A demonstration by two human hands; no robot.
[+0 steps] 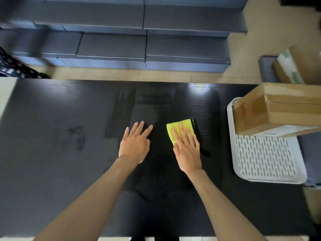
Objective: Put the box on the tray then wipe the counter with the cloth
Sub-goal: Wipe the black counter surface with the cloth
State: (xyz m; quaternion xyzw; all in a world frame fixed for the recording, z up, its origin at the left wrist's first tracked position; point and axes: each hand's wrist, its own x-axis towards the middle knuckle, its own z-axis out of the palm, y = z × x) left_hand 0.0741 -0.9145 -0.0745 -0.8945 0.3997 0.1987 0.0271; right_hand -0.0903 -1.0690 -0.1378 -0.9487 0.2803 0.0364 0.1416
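Note:
A folded yellow-green cloth (177,127) with a black edge lies on the black counter (60,110) near its middle. My right hand (186,148) presses flat on the cloth, fingers straight and pointing away from me. To its left, my left hand (134,143) rests flat on the bare counter with its fingers spread. A brown cardboard box (278,108) sits on the far part of a white slotted tray (264,162) at the counter's right end. Damp streaks mark the counter beyond the hands.
Grey shelving units (112,46) stand across a strip of wooden floor beyond the counter. Another cardboard box (295,66) sits on the floor at the upper right. A patterned dark garment (12,66) shows at the far left edge.

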